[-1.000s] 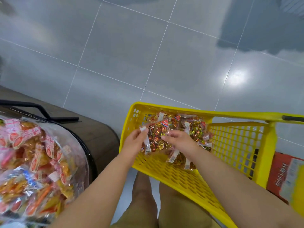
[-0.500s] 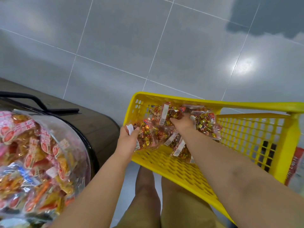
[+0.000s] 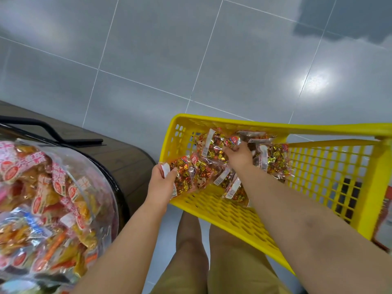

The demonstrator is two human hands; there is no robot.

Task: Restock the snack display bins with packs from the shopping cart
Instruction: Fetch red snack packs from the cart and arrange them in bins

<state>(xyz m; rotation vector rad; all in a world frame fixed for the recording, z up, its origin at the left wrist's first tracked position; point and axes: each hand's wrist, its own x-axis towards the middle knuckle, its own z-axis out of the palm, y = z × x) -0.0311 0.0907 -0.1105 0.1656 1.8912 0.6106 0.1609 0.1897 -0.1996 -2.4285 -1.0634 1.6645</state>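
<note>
A yellow plastic shopping cart basket [image 3: 318, 172] stands in front of me with several clear candy packs [image 3: 275, 160] piled at its far left corner. My left hand [image 3: 162, 183] grips one candy pack [image 3: 182, 177] by its white end, at the basket's near left edge. Deeper in the pile, my right hand [image 3: 238, 155] has its fingers curled round another pack [image 3: 232, 142]. A round clear display bin [image 3: 101, 187] heaped with orange and red snack packs [image 3: 42, 198] sits at the left.
Under the bin is a brown wooden stand [image 3: 127, 153] with a black metal rail [image 3: 48, 128]. Grey floor tiles [image 3: 191, 60] stretch beyond the cart. A red carton [image 3: 385, 219] shows at the right edge behind the cart. My legs are below, between bin and cart.
My left hand drew a pack back toward the basket's near left edge. My right hand let go of that pack, reached further into the pile and closed on another pack.
</note>
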